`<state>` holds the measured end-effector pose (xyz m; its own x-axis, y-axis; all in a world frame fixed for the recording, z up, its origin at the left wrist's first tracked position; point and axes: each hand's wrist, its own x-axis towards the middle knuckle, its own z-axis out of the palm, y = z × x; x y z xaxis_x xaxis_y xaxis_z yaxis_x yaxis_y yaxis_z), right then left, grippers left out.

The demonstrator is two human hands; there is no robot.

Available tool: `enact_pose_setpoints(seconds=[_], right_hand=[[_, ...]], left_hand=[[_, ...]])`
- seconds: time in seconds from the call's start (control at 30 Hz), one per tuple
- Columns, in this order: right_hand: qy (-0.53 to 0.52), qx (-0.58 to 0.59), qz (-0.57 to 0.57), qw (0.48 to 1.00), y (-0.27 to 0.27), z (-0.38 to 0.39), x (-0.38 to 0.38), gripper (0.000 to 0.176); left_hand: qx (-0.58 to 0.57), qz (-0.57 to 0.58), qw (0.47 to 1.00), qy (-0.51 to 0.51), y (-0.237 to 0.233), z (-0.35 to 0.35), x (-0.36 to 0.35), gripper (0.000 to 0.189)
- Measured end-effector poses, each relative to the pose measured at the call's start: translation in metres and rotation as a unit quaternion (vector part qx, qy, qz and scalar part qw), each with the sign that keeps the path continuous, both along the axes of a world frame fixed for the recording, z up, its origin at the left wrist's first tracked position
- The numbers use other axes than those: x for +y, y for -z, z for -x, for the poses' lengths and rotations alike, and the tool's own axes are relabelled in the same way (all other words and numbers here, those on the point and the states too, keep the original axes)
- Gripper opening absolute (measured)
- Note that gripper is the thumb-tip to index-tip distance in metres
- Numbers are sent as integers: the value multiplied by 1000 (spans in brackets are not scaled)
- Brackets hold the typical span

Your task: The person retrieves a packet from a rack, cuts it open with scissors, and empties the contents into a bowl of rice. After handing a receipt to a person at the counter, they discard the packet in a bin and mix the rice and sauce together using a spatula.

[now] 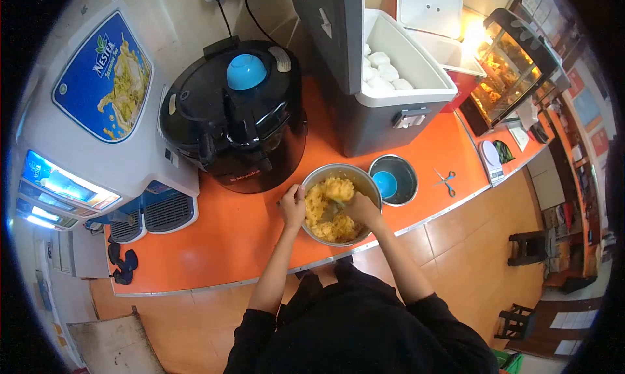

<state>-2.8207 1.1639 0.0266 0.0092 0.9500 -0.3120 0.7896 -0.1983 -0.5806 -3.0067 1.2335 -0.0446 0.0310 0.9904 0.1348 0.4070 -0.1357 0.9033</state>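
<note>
A round metal bowl (373,185) stands at the front edge of the orange counter, with yellow rice (342,229) in it. My left hand (294,206) is closed on the bowl's left rim. Over the bowl's right side, my right hand (362,211) reaches in with its fingers curled. What those fingers hold is hidden; a paler yellow lump (339,189) lies just beyond them. Touching or close to the bowl on the right is a smaller metal bowl (409,172) with a blue cup (385,184) inside.
Behind stands a large black cooker (273,156) with a blue bowl (246,72) on its lid. An open cooler box (384,123) holds white wrapped bundles (384,70). Blue scissors (447,182) and a scale (491,160) lie rightward. A drink dispenser (104,159) stands left.
</note>
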Motion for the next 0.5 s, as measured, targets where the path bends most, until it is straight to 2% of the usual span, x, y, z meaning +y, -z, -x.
enact_pose_setpoints(seconds=[0.07, 0.1, 0.2, 0.23, 0.33, 0.37, 0.43, 0.47, 0.5], right_hand=[[30, 21, 27, 999, 55, 3, 11, 34], [60, -27, 3, 998, 22, 31, 2, 34], [19, -76, -22, 997, 9, 54, -24, 35], [-36, -117, 17, 992, -2, 46, -34, 33], [-19, -179, 109, 978, -91, 18, -38, 32], [25, -157, 61, 985, -73, 7, -26, 31], [119, -114, -33, 986, -13, -19, -9, 30], [98, -129, -20, 987, -3, -18, -13, 29], [79, -142, -12, 987, 3, -12, -7, 28]], left_hand=[[17, 10, 1000, 6, -8, 1, -2, 29], [8, 6, 1000, 10, -3, 1, -2, 29], [-3, -4, 1000, 15, 15, 4, 2, 28], [3, -6, 1000, 15, 19, 3, 2, 29], [-4, -47, 999, 18, 11, 1, 6, 28], [-8, -63, 998, 21, 10, 2, 4, 28], [4, -9, 1000, 16, 18, 3, 4, 26], [10, 19, 1000, 14, 23, 4, 3, 25], [55, -37, 997, 31, 16, 5, 7, 24]])
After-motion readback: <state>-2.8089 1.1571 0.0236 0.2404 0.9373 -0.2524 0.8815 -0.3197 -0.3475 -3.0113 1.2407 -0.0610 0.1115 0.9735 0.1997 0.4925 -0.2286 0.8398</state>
